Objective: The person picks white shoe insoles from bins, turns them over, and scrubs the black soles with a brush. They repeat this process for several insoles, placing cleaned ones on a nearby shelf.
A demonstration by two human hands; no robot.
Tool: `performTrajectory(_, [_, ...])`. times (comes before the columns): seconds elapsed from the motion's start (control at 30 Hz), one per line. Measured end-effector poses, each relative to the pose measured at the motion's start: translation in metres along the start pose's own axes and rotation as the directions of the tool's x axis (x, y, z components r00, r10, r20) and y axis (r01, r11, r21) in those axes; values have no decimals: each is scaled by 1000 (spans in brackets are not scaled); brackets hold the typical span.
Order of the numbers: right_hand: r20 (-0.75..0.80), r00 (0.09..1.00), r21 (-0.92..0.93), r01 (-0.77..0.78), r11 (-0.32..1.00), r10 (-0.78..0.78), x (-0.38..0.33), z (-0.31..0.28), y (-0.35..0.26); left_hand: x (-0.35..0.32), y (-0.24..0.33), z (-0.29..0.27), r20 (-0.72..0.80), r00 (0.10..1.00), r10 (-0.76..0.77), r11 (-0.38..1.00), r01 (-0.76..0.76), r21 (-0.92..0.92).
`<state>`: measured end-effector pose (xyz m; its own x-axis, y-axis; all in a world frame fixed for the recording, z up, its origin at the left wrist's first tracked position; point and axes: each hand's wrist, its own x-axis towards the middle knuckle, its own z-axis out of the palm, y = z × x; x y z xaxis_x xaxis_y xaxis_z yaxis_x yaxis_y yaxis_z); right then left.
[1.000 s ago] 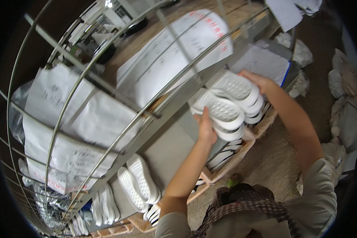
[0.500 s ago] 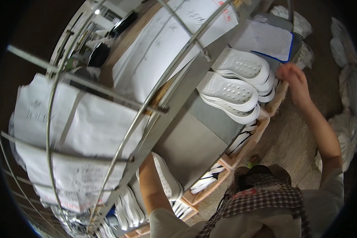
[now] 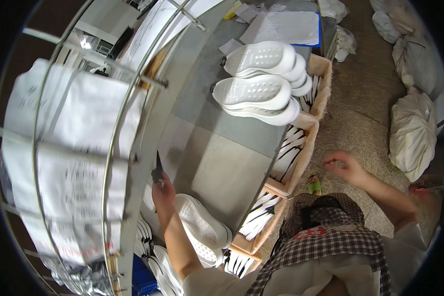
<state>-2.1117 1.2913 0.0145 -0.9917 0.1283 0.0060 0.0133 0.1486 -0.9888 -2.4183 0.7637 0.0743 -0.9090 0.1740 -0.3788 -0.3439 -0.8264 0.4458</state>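
My left hand (image 3: 164, 193) is closed around the lower end of a narrow, dark pointed piece (image 3: 158, 168), whose exact kind I cannot make out. Beside that forearm lie white perforated clogs (image 3: 201, 219) on the bench. My right hand (image 3: 348, 168) is over the floor, off the bench's right side, its fingers loosely bent and slightly blurred; nothing shows in it. Farther along the bench are two stacks of white clogs, the nearer stack (image 3: 254, 93) and the farther stack (image 3: 261, 58). Small black parts show at their left ends.
Pinkish bins (image 3: 308, 129) of white straps with black ends line the bench's (image 3: 227, 160) right edge. A wire rack (image 3: 114, 143) with white papers stands at left. A blue-edged clipboard (image 3: 283, 28) lies at the far end. Stuffed white bags (image 3: 413, 135) sit on the floor.
My right hand has moved from beside the far clogs toward me, over the floor. My left hand, hidden behind papers earlier, now shows with the dark piece. The whole view has shifted.
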Motion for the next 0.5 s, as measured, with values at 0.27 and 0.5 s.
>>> performTrajectory(0.27, [126, 973, 418, 122, 900, -191, -91, 100, -24, -260, -203, 22, 149, 967, -204, 868, 109, 484])
performTrajectory(0.5, [-95, 972, 928, 8, 373, 216, -229, 140, -12, -380, -326, -26, 187, 789, -585, 583, 248, 774])
